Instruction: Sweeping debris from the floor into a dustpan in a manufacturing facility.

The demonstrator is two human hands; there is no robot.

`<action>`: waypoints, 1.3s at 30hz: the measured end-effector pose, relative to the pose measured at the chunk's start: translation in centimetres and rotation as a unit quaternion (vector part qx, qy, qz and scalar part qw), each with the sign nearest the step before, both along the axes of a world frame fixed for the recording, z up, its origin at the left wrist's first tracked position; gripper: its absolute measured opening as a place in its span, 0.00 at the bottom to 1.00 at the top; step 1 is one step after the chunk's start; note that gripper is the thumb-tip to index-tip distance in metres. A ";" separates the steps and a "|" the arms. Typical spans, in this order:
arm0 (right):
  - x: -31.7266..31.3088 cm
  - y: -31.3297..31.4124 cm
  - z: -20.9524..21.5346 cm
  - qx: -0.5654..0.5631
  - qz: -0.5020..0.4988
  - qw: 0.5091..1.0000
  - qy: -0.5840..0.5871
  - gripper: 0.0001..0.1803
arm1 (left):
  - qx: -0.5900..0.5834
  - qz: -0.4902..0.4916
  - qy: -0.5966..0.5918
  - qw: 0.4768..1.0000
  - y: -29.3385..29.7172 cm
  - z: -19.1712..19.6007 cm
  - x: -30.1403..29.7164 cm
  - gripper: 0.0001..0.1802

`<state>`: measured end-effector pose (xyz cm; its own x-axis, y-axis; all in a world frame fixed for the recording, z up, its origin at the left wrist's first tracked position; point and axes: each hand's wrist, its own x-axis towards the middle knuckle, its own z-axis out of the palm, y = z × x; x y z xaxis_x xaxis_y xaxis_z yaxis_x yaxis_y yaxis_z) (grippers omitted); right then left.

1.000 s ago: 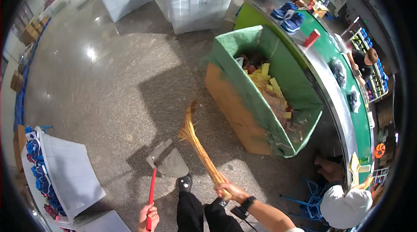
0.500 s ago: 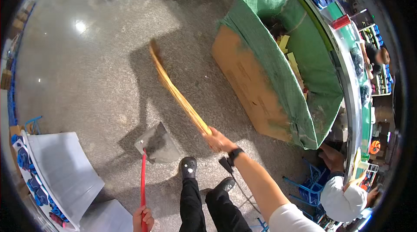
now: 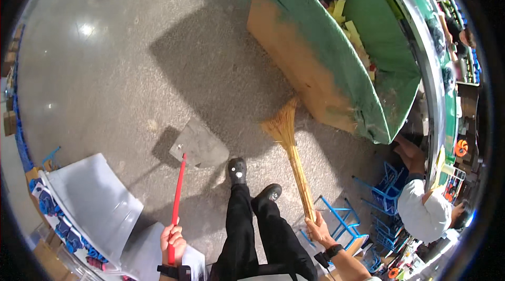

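Observation:
My left hand (image 3: pixel 173 240) is closed around the red handle of a long-handled dustpan (image 3: pixel 201 144). The grey metal pan hangs or rests low over the floor, ahead and left of my shoes; whether it touches the floor I cannot tell. In my right hand (image 3: pixel 319 230) is the upper end of a straw broom (image 3: pixel 298 168). Its fanned bristles point away from me, close to the near lower side of a large cardboard box (image 3: pixel 300 65). A dark band circles each wrist.
Green woven sheeting (image 3: pixel 336 54) lines the box, with yellow scraps (image 3: pixel 351 31) inside. Blue-framed stools (image 3: pixel 339 215) stand at right, near a seated person in white (image 3: pixel 426 207) beside a curved worktable. A pale grey bin (image 3: pixel 89 197) holding blue-patterned pieces stands at left.
The broom has swung from the far left toward the right, its bristles now near the box. My right hand has drawn back closer to me. My left hand and the dustpan appear farther forward.

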<state>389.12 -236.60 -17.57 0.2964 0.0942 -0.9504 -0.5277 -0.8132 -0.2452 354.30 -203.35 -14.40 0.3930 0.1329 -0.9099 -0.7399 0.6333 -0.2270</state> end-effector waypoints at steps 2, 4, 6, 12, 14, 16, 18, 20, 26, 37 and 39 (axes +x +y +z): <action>-0.5 2.1 1.6 -0.023 0.104 0.994 0.016 0.29 | 0.013 0.002 0.007 1.000 -0.8 0.5 -1.1 0.16; -0.5 1.6 0.2 -0.010 0.252 0.968 -0.009 0.35 | 0.033 -0.003 0.015 0.999 -1.4 1.3 -0.9 0.16; 0.6 5.9 -2.5 0.092 0.349 0.932 -0.028 0.37 | 0.042 0.016 0.026 0.999 -2.3 0.8 -2.2 0.15; 4.2 5.8 -10.6 0.078 0.490 0.863 -0.099 0.30 | 0.067 0.009 0.064 0.996 -4.9 2.6 -6.0 0.10; 5.7 1.2 -8.0 0.045 0.444 0.890 -0.093 0.30 | 0.090 0.031 0.049 0.994 -7.2 4.1 -9.1 0.10; 7.4 -5.7 -6.7 0.018 0.399 0.908 -0.125 0.30 | 0.119 0.042 0.074 0.989 -9.1 5.7 -10.3 0.10; 7.9 -7.4 -2.2 -0.064 0.357 0.928 -0.084 0.29 | 0.138 0.085 0.100 0.982 -12.2 7.2 -12.4 0.10; 7.2 -13.4 -2.2 0.032 0.401 0.898 -0.178 0.30 | 0.154 0.108 0.105 0.977 -14.4 7.0 -14.0 0.09; -0.7 -12.0 0.1 0.141 0.599 0.784 -0.082 0.28 | 0.166 0.171 0.093 0.967 -19.1 7.1 -17.3 0.08; -16.8 0.7 -15.3 0.162 0.812 0.551 -0.105 0.14 | 0.103 0.156 0.106 0.977 -22.4 6.9 -17.8 0.12; -13.1 1.1 -15.3 0.100 0.759 0.634 -0.107 0.20 | 0.096 0.149 0.090 0.980 -23.6 5.8 -18.3 0.15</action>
